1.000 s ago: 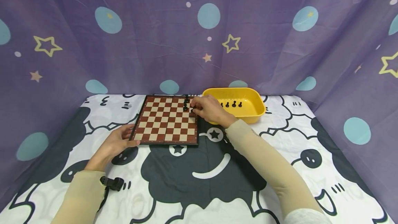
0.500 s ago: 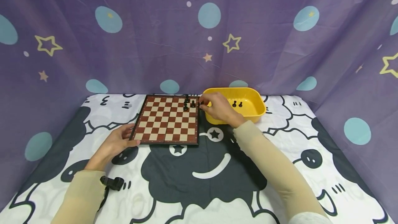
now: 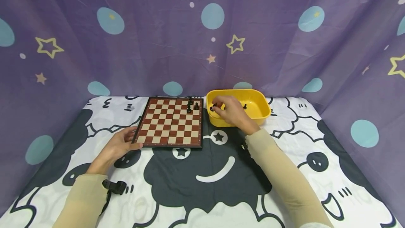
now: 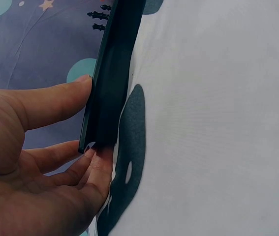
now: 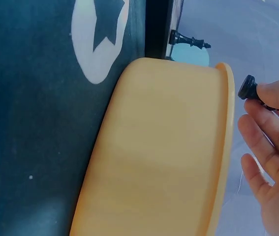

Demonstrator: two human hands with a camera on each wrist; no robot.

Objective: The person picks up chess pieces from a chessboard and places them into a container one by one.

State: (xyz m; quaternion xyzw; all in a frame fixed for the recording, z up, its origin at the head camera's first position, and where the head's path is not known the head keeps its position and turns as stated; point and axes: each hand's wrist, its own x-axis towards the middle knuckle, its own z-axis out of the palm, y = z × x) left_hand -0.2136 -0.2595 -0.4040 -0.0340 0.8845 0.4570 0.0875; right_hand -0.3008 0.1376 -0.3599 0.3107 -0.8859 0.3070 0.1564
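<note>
In the head view a brown-and-cream chessboard [image 3: 171,122] lies at the centre left. Several black chess pieces [image 3: 188,109] stand at its far right corner. My left hand [image 3: 121,144] grips the near left corner; in the left wrist view its thumb [image 4: 55,105] is on the top edge and the other fingers reach underneath. Over the left end of a yellow basin [image 3: 262,115], my right hand [image 3: 232,110] pinches a black chess piece [image 5: 249,88] between thumb and fingers, base outward. That hand hides part of the basin's inside.
Another small black piece [image 3: 245,106] shows in the basin, right of the hand. The basin stands close to the board's right edge. A purple curtain [image 3: 202,45] rises right behind both, and a sheep-print cloth [image 3: 205,192] covers the table.
My right hand has moved right from the chessboard to over the basin, a black chess piece in its fingers. The left hand has stayed at the board's corner.
</note>
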